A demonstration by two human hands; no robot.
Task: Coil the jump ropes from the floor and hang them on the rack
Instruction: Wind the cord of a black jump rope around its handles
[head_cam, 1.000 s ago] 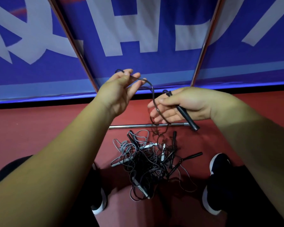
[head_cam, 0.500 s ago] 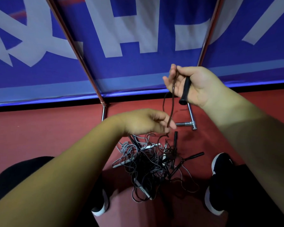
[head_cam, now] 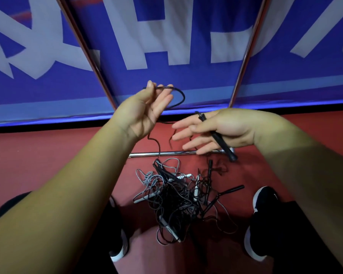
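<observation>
My left hand (head_cam: 145, 113) is raised, palm toward me, with a loop of black jump rope cord (head_cam: 178, 91) caught between thumb and fingers. The cord trails down toward the floor pile. My right hand (head_cam: 212, 131) holds that rope's black handle (head_cam: 221, 141) against the palm under the thumb, its fingers spread toward the left. A tangled pile of black and grey jump ropes (head_cam: 178, 196) with several handles lies on the red floor between my feet. The rack's slanted metal poles (head_cam: 246, 56) and its base bar (head_cam: 162, 154) stand just behind the pile.
A blue banner with white letters (head_cam: 166, 36) fills the background behind the rack. My black shoes (head_cam: 263, 212) flank the pile, the other shoe (head_cam: 119, 250) at lower left. Red floor (head_cam: 38, 155) spreads to both sides.
My left hand has risen from just above the pile, lifting a loop of cord. My right hand has dropped lower with the handle and spread its fingers.
</observation>
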